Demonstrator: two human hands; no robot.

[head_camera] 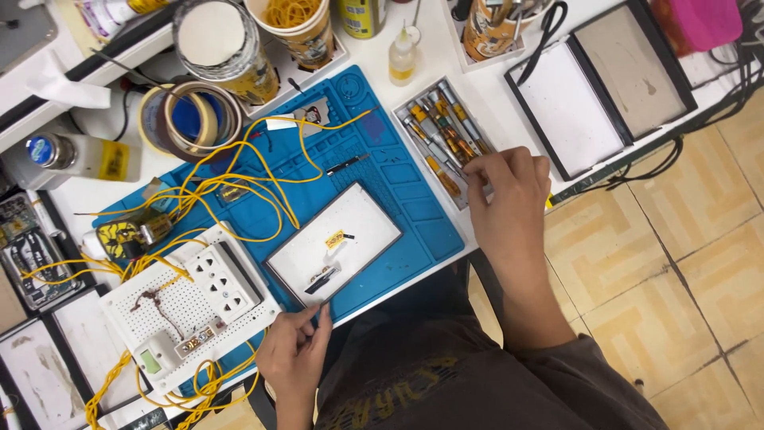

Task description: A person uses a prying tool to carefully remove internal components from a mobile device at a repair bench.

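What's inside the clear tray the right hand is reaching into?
The clear tray holds a row of small screwdrivers with yellow, orange and silver handles. The right hand covers the tray's near end, so what lies there is hidden.

This looks like a small electronics repair bench, set up in a tiled room rather than a factory. A blue silicone work mat [414, 215] with moulded compartments covers the white table [477, 87]. On it lie a tablet-sized screen panel [350, 231], loose yellow wires [239, 183] and tweezers [346, 165]. A tray of precision screwdrivers [442, 131] sits beside the mat, with tape rolls [191, 118], a small glue bottle [402, 57] and a cup of rubber bands [293, 20] behind. A white socket board [191, 306] stands at the near edge.
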